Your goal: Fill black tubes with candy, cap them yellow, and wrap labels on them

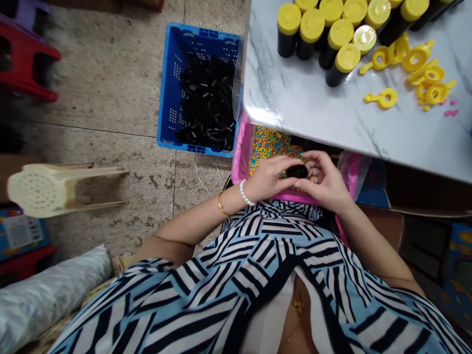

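"Black piece, one: location and hold?"

"Above the pink basin of coloured beads, between both hands. Left hand: thumb and fingers closed about it. Right hand: fingers curled at its other end; whether they grip, cannot tell."

"Finished stock?"

"Judged so: black containers with yellow tops, grouped on the marbled table; count not settled, as the view cuts the group."

"Outstanding?"

"Held piece: no yellow showing on it; contents, if any, not visible. Yellow ring pieces: loose on the table, apparently unused. Small black pieces: heaped in the blue crate, apparently plenty left."

"Sundries?"

"Pink bits, beside the rings; purpose unclear."
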A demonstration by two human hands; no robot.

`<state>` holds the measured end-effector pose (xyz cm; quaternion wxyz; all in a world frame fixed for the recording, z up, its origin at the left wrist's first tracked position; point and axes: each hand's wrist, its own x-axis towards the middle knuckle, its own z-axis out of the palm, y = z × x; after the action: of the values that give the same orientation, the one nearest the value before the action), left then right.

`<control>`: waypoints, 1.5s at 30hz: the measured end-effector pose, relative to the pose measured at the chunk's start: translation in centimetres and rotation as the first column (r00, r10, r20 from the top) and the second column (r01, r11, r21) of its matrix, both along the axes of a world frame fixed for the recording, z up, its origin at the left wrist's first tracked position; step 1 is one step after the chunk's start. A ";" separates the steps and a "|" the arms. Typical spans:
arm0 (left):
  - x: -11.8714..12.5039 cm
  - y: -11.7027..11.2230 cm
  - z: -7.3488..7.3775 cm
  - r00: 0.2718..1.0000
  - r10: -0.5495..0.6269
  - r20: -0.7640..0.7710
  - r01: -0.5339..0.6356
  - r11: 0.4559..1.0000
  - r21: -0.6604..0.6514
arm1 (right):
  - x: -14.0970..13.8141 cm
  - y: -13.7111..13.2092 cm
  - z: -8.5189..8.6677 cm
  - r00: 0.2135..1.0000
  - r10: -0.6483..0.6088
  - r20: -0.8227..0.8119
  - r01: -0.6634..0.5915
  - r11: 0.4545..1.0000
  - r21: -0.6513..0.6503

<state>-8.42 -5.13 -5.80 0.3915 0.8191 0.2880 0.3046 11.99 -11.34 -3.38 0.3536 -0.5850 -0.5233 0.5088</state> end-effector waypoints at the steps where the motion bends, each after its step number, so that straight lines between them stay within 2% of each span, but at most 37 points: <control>1: 0.0 -0.1 -0.1 1.000 0.021 -0.013 -0.021 1.000 0.012 | -0.3 -0.1 0.2 0.998 -0.030 0.048 0.027 0.999 0.045; 3: 0.0 -0.4 -0.3 0.998 0.055 -0.035 -0.054 0.998 0.035 | -0.8 -0.7 0.5 0.992 -0.092 0.088 0.085 0.993 0.078; 5: -0.3 -1.2 -0.6 0.995 0.068 -0.076 -0.063 0.996 0.063 | -1.3 -1.4 0.3 0.989 -0.132 0.063 0.131 0.991 0.009; 7: -0.7 -2.3 -1.1 0.986 0.081 -0.143 -0.070 0.994 0.080 | -1.7 -2.1 -0.7 0.989 -0.139 0.043 0.143 0.985 -0.095; 9: -1.3 -3.0 -1.8 0.976 0.060 -0.211 -0.046 0.996 0.073 | -2.2 -2.3 -2.1 0.995 -0.090 0.047 0.098 0.977 -0.191; 12: -2.1 -2.2 -2.5 0.945 -0.066 -0.321 0.098 0.992 0.083 | -2.4 -1.6 -3.4 0.998 0.024 0.052 -0.010 0.965 -0.264; 14: -2.1 -0.7 -2.7 0.880 -0.121 -0.459 0.204 0.969 0.136 | -2.1 -0.9 -3.0 0.995 0.068 0.071 -0.050 0.973 -0.225; 17: -0.6 1.3 -3.0 0.740 -0.167 -0.651 0.365 0.914 0.180 | -0.9 0.1 -0.9 0.984 0.038 0.173 -0.028 0.998 -0.059; 20: 1.8 1.7 -3.3 0.669 -0.281 -0.688 0.492 0.862 0.126 | 0.6 0.3 2.0 0.945 -0.069 0.320 0.030 0.992 0.127; 22: 2.9 1.5 -3.4 0.651 -0.351 -0.673 0.542 0.836 0.088 | 1.7 0.0 3.8 0.914 -0.141 0.380 0.067 0.977 0.203; 24: 3.0 1.6 -3.3 0.666 -0.373 -0.645 0.536 0.841 0.067 | 2.8 -0.5 5.2 0.882 -0.212 0.422 0.109 0.960 0.256; 28: 1.3 2.6 -3.0 0.827 -0.331 -0.455 0.385 0.922 0.030 | 5.5 -1.1 6.8 0.822 -0.353 0.447 0.213 0.918 0.334; 30: 0.6 2.9 -2.9 0.881 -0.348 -0.320 0.367 0.930 -0.004 | 6.7 -1.0 6.9 0.802 -0.403 0.441 0.259 0.900 0.352; 33: 0.2 2.7 -2.5 0.920 -0.357 -0.165 0.355 0.934 -0.039 | 7.5 -0.5 6.8 0.804 -0.431 0.410 0.295 0.888 0.354; 37: 0.3 2.2 -1.5 0.975 -0.223 0.012 0.223 0.972 -0.072 | 7.3 0.2 6.6 0.844 -0.427 0.324 0.312 0.883 0.350; 41: 0.1 1.9 -0.7 0.981 -0.183 0.059 0.182 0.983 0.010 | 6.9 0.2 6.4 0.849 -0.431 0.305 0.325 0.882 0.341; 45: 0.0 1.6 -0.2 0.971 -0.227 0.073 0.219 0.970 0.103 | 7.0 -0.1 6.0 0.844 -0.436 0.312 0.326 0.880 0.346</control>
<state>-8.42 -3.49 -5.98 0.3959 0.8503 0.1625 0.3064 18.99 -11.43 2.66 0.4192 -0.7092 -0.5203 0.2249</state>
